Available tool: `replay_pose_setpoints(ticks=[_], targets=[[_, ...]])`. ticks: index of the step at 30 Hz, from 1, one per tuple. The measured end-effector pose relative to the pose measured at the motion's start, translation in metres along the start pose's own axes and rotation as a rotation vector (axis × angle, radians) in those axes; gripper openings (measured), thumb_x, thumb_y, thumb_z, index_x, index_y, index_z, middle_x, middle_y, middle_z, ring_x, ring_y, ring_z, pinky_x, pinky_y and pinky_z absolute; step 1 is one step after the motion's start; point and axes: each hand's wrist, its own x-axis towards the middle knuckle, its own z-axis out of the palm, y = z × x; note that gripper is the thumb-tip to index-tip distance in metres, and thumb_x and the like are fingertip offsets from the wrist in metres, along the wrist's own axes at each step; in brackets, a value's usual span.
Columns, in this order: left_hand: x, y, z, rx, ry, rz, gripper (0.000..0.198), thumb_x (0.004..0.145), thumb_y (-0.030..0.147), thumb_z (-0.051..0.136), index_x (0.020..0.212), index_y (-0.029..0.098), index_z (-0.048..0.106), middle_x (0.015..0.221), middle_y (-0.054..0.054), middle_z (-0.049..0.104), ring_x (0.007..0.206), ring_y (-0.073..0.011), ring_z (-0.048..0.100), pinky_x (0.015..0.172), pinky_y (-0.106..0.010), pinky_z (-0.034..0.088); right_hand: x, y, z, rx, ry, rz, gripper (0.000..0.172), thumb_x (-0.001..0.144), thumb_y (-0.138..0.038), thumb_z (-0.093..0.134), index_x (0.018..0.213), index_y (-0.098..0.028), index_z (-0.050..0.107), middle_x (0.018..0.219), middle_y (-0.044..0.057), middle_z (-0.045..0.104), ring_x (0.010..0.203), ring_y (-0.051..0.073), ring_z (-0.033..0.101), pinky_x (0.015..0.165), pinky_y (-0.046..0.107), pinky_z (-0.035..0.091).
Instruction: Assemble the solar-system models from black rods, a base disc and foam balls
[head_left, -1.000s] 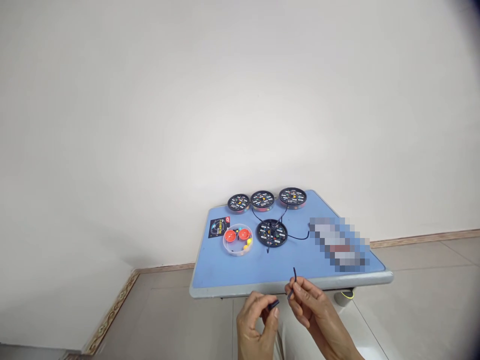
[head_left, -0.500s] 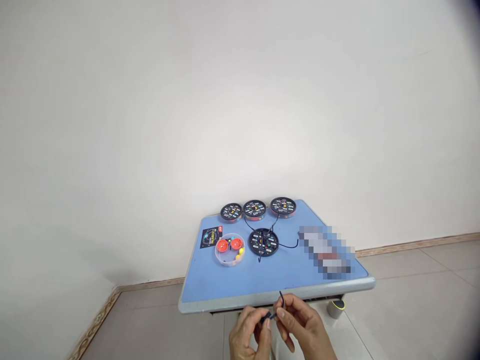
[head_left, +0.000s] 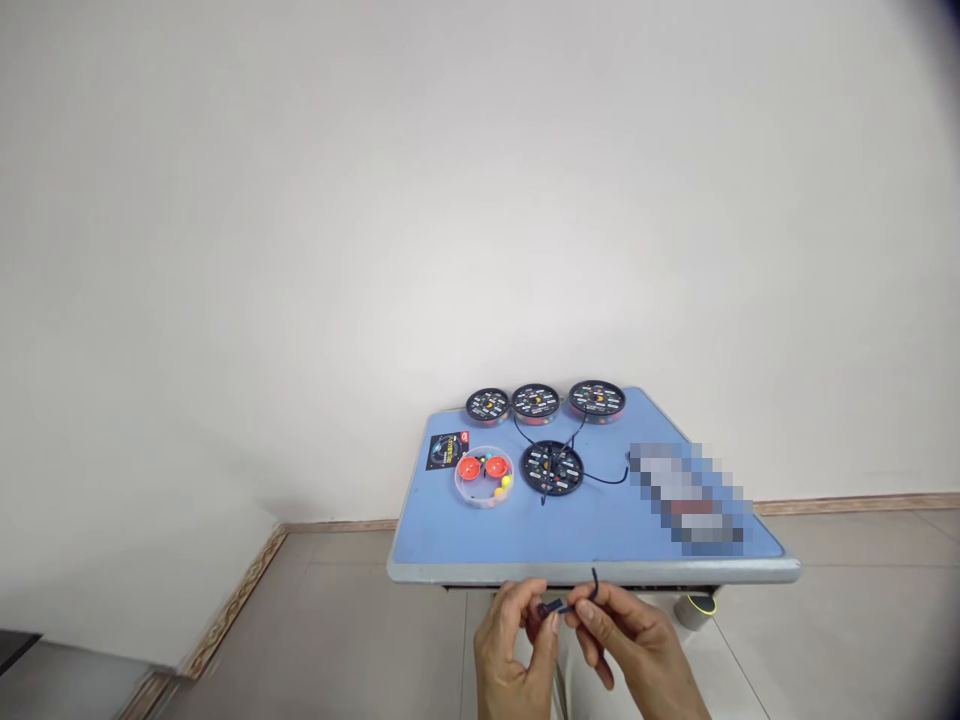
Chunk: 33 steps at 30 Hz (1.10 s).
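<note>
Just in front of the table's near edge, my left hand point(head_left: 511, 645) pinches a small dark block-like piece point(head_left: 555, 606) between thumb and fingers. My right hand point(head_left: 634, 632) grips a thin curved black rod point(head_left: 595, 580), whose tip sticks up above the fingers. The rod's lower end meets the dark piece; whether the two are joined I cannot tell. On the table, a round black base point(head_left: 531, 483) printed with planets carries several bent black arms point(head_left: 606, 481). Left of it, a clear round tray point(head_left: 486, 503) holds two orange half-shells point(head_left: 496, 467) and small coloured balls point(head_left: 506, 482).
Along the blue table's point(head_left: 450, 545) back edge stand three round black-topped containers point(head_left: 535, 401). A black printed card point(head_left: 444, 452) lies at the left, a pixelated item point(head_left: 686, 497) at the right. Below the right side is a grey cylinder point(head_left: 696, 612); a white wall point(head_left: 480, 200) rises behind.
The view has shifted, so the table appears farther right and slightly higher. My left fingers have loosened a little, showing more of the dark piece. Both hands keep their hold.
</note>
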Motion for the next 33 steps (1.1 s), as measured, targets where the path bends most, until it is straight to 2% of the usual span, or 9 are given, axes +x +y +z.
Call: replay_pose_setpoints(ticks=[4, 9, 14, 17, 20, 25, 33], targets=[[0.003, 0.009, -0.007, -0.047, -0.023, -0.067, 0.019, 0.088, 0.038, 0.066, 0.093, 0.023, 0.076, 0.078, -0.004, 0.067, 0.066, -0.0155, 0.060, 0.061, -0.024, 0.052, -0.008, -0.010, 0.003, 0.009, 0.131, -0.032, 0.040, 0.068, -0.056, 0.079, 0.077, -0.017, 0.073, 0.057, 0.002, 0.063, 0.048, 0.013, 0.049, 0.041, 0.022, 0.036], [0.002, 0.010, -0.011, -0.206, -0.042, -0.218, 0.020, 0.082, 0.041, 0.073, 0.090, 0.024, 0.078, 0.080, -0.004, 0.067, 0.068, -0.0157, 0.060, 0.063, -0.024, 0.052, -0.014, -0.014, 0.008, -0.025, 0.178, -0.095, 0.037, 0.070, -0.054, 0.078, 0.075, -0.018, 0.072, 0.056, 0.001, 0.062, 0.046, 0.013, 0.050, 0.041, 0.023, 0.037], [-0.002, 0.001, -0.008, -0.384, -0.042, -0.389, 0.019, 0.081, 0.039, 0.075, 0.088, 0.022, 0.079, 0.074, -0.001, 0.062, 0.053, -0.0104, 0.055, 0.052, -0.022, 0.048, -0.019, -0.014, 0.012, -0.147, 0.204, -0.254, 0.030, 0.078, -0.051, 0.071, 0.074, -0.021, 0.073, 0.051, -0.001, 0.055, 0.045, 0.013, 0.048, 0.041, 0.023, 0.039], [-0.004, -0.005, -0.007, -0.411, -0.047, -0.356, 0.016, 0.081, 0.037, 0.075, 0.087, 0.023, 0.079, 0.072, 0.000, 0.061, 0.050, -0.0093, 0.054, 0.050, -0.021, 0.047, -0.022, -0.017, 0.013, -0.211, 0.195, -0.354, 0.024, 0.081, -0.045, 0.069, 0.074, -0.023, 0.074, 0.053, -0.001, 0.056, 0.045, 0.013, 0.047, 0.042, 0.023, 0.039], [-0.005, -0.008, -0.007, -0.378, -0.054, -0.285, 0.015, 0.083, 0.035, 0.073, 0.089, 0.023, 0.078, 0.073, -0.001, 0.062, 0.051, -0.0099, 0.055, 0.050, -0.021, 0.048, -0.022, -0.020, 0.013, -0.234, 0.182, -0.390, 0.020, 0.082, -0.042, 0.069, 0.074, -0.024, 0.075, 0.055, -0.001, 0.057, 0.045, 0.013, 0.047, 0.042, 0.023, 0.038], [-0.002, 0.000, -0.010, -0.237, -0.095, -0.215, 0.019, 0.085, 0.038, 0.071, 0.090, 0.021, 0.078, 0.076, -0.004, 0.067, 0.055, -0.0126, 0.057, 0.053, -0.023, 0.051, -0.020, -0.018, 0.011, -0.285, 0.171, -0.373, 0.025, 0.083, -0.046, 0.068, 0.073, -0.025, 0.075, 0.056, 0.000, 0.057, 0.047, 0.015, 0.050, 0.042, 0.024, 0.039], [0.003, 0.010, -0.011, -0.125, -0.075, -0.136, 0.020, 0.085, 0.041, 0.070, 0.087, 0.023, 0.078, 0.076, -0.004, 0.069, 0.061, -0.0155, 0.061, 0.059, -0.024, 0.054, -0.018, -0.017, 0.011, -0.284, 0.175, -0.336, 0.027, 0.081, -0.049, 0.068, 0.074, -0.024, 0.075, 0.055, 0.001, 0.057, 0.047, 0.015, 0.048, 0.043, 0.026, 0.039]])
